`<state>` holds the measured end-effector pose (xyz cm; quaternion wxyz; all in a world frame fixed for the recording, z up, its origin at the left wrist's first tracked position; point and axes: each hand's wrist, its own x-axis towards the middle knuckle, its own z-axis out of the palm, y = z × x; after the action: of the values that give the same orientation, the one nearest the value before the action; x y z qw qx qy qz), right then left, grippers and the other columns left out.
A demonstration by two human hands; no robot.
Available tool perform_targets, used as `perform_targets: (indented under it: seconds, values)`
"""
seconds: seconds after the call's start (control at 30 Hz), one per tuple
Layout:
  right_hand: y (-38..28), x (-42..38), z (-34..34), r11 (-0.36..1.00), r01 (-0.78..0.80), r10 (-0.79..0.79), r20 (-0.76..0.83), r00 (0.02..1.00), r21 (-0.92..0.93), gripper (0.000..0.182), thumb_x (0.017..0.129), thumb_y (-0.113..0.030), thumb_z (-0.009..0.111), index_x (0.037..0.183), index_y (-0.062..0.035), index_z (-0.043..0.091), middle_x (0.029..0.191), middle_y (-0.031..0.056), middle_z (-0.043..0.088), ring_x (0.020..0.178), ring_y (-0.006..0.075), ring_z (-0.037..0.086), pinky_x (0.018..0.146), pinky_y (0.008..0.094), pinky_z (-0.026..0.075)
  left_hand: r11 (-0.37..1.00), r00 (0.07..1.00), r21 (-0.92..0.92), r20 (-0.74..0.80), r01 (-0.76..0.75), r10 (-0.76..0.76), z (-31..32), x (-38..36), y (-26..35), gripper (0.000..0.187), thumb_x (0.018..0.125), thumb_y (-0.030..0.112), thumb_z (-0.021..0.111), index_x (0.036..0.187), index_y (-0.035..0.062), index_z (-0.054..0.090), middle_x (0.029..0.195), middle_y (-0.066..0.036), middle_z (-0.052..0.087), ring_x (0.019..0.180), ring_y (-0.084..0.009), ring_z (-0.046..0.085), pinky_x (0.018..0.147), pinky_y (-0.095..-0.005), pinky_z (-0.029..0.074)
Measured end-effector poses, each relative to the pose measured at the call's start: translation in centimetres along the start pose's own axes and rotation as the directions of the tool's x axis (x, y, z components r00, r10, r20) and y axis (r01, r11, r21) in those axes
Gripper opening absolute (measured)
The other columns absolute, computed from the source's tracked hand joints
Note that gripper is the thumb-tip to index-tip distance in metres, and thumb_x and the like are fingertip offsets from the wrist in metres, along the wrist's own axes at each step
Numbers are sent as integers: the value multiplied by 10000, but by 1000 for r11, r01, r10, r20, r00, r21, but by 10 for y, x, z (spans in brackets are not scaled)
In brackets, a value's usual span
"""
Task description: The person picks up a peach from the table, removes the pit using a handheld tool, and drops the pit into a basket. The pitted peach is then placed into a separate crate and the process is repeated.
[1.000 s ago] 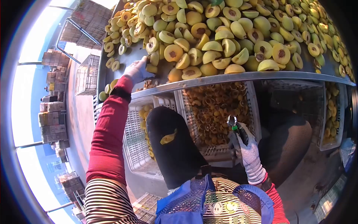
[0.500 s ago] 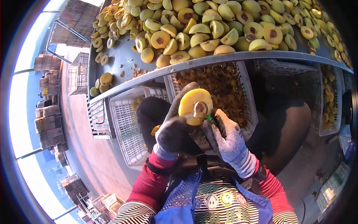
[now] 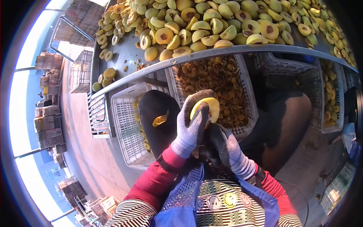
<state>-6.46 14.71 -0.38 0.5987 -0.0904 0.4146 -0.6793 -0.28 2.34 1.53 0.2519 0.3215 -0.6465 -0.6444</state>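
A yellow fruit half [image 3: 214, 109] is gripped in my left hand [image 3: 193, 120], which wears a grey glove with a dark palm, its thumb across the fruit. My right hand [image 3: 226, 145], gloved the same way, is closed just below and right of the fruit. The curved tool seen there earlier is hidden now, so what its fingers hold does not show. Beneath the hands, a white crate [image 3: 245, 85] holds many brown and yellow scraps. Many fruit halves [image 3: 200, 25] are heaped on the metal table beyond.
The table's raised metal edge [image 3: 151, 66] crosses in front of me. A white crate [image 3: 126, 128] with fruit pieces stands left of my knees, and another crate [image 3: 342, 98] stands at the right. Stacked wooden crates [image 3: 49, 117] line the far left.
My left hand has turned and moved right, its thumb now over the fruit, which is tilted more edge-on. My right hand has dropped slightly, and the curved tool has gone from sight.
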Motion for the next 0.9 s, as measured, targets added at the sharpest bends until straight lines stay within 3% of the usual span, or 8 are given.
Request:
perform_targets:
  seconds: [0.07, 0.17, 0.37, 0.43, 0.5, 0.6, 0.73, 0.9]
  values:
    - [-7, -4, 0, 934, -282, 256, 138, 957, 218, 468, 959, -478, 427, 994, -22, 529, 650, 45, 532, 457, 92, 468, 422, 225, 396, 997, 996, -73, 92, -12, 19, -2, 1, -5, 315, 941, 187, 547, 1196, 4, 540, 1090, -69, 599, 985, -123, 555, 873, -271, 449]
    - [-4, -6, 2, 228, -653, 78, 655, 751, 722, 466, 956, -522, 388, 872, -77, 498, 525, -5, 385, 359, 76, 347, 333, 227, 285, 966, 978, -214, 176, 145, -108, 1, 0, -2, 370, 932, 270, 563, 1195, 11, 540, 1095, -76, 595, 988, -140, 563, 876, -285, 461]
    - [6, 5, -7, 195, -593, -144, 621, 770, 781, 424, 972, -480, 378, 884, -75, 469, 554, 1, 409, 365, 75, 353, 330, 234, 310, 751, 922, -605, -68, 265, -381, -4, -10, -22, 426, 954, 350, 494, 1200, 5, 535, 1072, -89, 602, 961, -162, 584, 828, -291, 486]
    - [9, 9, -13, 222, -559, 45, 564, 824, 799, 431, 970, -475, 387, 866, -74, 502, 533, -9, 391, 358, 74, 343, 312, 235, 307, 967, 967, 249, -231, -46, 105, -51, -20, -18, 484, 960, 333, 495, 1310, 8, 421, 1170, -144, 557, 1026, -207, 578, 901, -320, 483]
    - [19, 9, -18, 308, -588, 210, 549, 809, 748, 452, 962, -491, 400, 878, -69, 538, 516, -19, 364, 342, 63, 310, 292, 218, 270, 977, 830, -159, -557, -140, 28, -132, -22, -31, 357, 924, 170, 574, 1222, -9, 496, 1127, -137, 565, 1006, -222, 582, 865, -302, 493]
    - [18, 11, -18, 440, -596, 292, 520, 803, 672, 456, 957, -494, 411, 892, -64, 549, 512, -22, 352, 336, 58, 291, 292, 209, 252, 283, 849, 841, -511, 462, 132, -230, 5, -14, 410, 848, 244, 659, 1193, 48, 557, 1049, -184, 602, 965, -306, 605, 837, -359, 482]
    - [20, 26, -18, 531, -578, 367, 447, 816, 619, 454, 952, -495, 426, 901, -63, 557, 504, -23, 348, 332, 58, 273, 304, 208, 236, 293, 884, 956, -153, 20, 441, -153, 74, 29, 438, 831, 359, 662, 1145, 59, 603, 1019, -163, 641, 944, -281, 634, 836, -363, 484]
    - [13, 31, -20, 692, -527, 514, 176, 839, 493, 453, 948, -505, 430, 938, -75, 572, 496, -28, 360, 329, 62, 272, 310, 213, 233, -20, 980, 998, 49, -54, -190, -126, 225, -15, 425, 837, 443, 624, 1010, 56, 592, 941, -145, 656, 904, -279, 636, 770, -369, 484]
